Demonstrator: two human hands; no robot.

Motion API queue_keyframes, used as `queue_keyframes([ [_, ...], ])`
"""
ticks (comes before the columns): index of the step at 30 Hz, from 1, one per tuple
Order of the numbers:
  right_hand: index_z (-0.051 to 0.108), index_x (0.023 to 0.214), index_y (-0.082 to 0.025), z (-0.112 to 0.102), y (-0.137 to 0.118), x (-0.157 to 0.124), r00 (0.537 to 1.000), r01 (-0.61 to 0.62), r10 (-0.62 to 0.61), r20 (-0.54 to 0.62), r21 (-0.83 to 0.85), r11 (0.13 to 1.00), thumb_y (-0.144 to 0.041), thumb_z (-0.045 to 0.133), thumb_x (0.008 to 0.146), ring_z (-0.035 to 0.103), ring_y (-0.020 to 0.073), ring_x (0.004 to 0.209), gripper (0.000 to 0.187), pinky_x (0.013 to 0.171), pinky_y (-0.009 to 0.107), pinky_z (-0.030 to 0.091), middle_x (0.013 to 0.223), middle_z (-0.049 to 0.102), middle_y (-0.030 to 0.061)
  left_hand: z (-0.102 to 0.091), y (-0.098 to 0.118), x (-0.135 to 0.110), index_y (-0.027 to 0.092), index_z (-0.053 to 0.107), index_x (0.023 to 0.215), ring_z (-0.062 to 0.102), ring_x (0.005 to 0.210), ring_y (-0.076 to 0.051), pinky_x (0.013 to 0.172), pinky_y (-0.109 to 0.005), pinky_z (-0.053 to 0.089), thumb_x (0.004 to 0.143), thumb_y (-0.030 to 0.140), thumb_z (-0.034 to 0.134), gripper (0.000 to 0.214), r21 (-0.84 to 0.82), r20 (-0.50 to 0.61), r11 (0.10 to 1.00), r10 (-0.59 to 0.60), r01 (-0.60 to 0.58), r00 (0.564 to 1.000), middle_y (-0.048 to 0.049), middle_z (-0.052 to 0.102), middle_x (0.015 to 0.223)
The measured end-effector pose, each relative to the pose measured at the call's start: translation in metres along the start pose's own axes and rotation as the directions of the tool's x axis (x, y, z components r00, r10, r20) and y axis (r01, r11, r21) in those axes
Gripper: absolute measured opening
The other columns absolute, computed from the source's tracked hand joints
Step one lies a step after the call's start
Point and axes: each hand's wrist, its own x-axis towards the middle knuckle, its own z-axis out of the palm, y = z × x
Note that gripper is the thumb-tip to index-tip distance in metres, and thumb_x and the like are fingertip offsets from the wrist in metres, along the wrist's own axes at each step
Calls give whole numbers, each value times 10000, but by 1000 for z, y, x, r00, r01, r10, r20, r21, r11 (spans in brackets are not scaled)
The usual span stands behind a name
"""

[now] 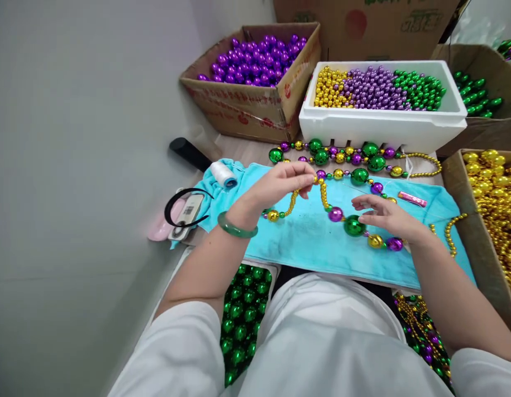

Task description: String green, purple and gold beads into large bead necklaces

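My left hand [289,183], with a green bangle [237,226] at the wrist, pinches a bead necklace [323,196] by its small gold beads. From the fingers the strand hangs down on both sides, one side running right through purple, green and gold beads. Just over the large green bead [354,225] hovers my right hand [381,215], fingers apart and curved. A thin thread seems to stretch between the two hands; whether the right fingers touch it is unclear. Beneath both lies a turquoise cloth [296,242].
Behind the cloth lies a finished-looking bead strand [321,158]. A white foam box [379,118] of small beads and a cardboard box [238,105] of purple beads stand behind. Gold beads fill a box [466,220] at right. A thread spool [223,174] and black headband [169,212] sit left.
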Motion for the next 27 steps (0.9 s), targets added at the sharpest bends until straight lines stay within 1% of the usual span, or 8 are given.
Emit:
queue_keyframes([
  [4,635,1116,-213,7,17,9,999,-43,38,-35,-157,987,-336,719,693,584,278,1090,449,908,468,487,1164,641,115,-7,39,0,140,641,779,638,653,-150,587,-259,521,762,234,727,129,-126,-142,991,32,-50,989,-4,558,618],
  [8,671,1056,-204,13,23,9,999,-20,25,31,-146,989,-331,706,700,638,252,964,380,868,442,516,1040,690,96,-12,44,3,131,626,837,669,743,-173,626,-274,535,794,173,685,84,-190,-241,975,69,-117,968,-6,558,686],
  [10,675,1036,-207,13,15,8,999,3,-8,-35,-144,990,-325,694,715,639,251,954,342,843,440,525,1059,686,99,-15,44,6,131,623,892,676,773,-172,639,-268,539,805,159,668,102,-161,-289,975,103,-154,952,-8,563,745],
  [12,665,1053,-218,12,0,8,987,93,-107,-116,-120,988,-332,675,741,626,253,999,332,862,443,518,1111,669,95,-16,47,11,134,617,962,678,786,-158,648,-253,537,824,152,639,141,-149,-300,971,134,-185,945,-6,556,793],
  [15,645,1101,-237,10,-29,11,947,274,-283,-154,-76,959,-338,669,766,602,247,1071,350,937,448,482,1155,652,76,-13,66,14,133,605,1035,671,778,-142,647,-236,529,837,143,616,199,-154,-231,968,160,-199,960,-6,549,820],
  [21,549,1272,-266,21,-81,21,877,476,-468,-107,69,877,-340,706,773,534,248,1204,528,1033,439,419,1308,574,71,5,106,8,160,620,1023,638,708,-123,619,-227,505,819,208,656,213,-62,-28,982,179,-181,983,-13,604,792],
  [24,547,1247,-250,29,-101,24,853,522,-507,-124,198,829,-346,724,758,544,245,1184,529,1018,416,434,1291,583,74,10,108,7,159,615,1041,613,659,-108,626,-238,492,846,204,612,200,-105,115,986,139,-127,984,-26,629,788],
  [27,588,1109,-218,33,-113,24,875,483,-462,-143,301,822,-326,733,744,605,216,1038,407,913,355,482,1104,658,63,10,104,8,144,601,1057,599,617,-98,627,-242,483,858,140,546,207,-137,161,988,96,-74,982,-30,645,774],
])
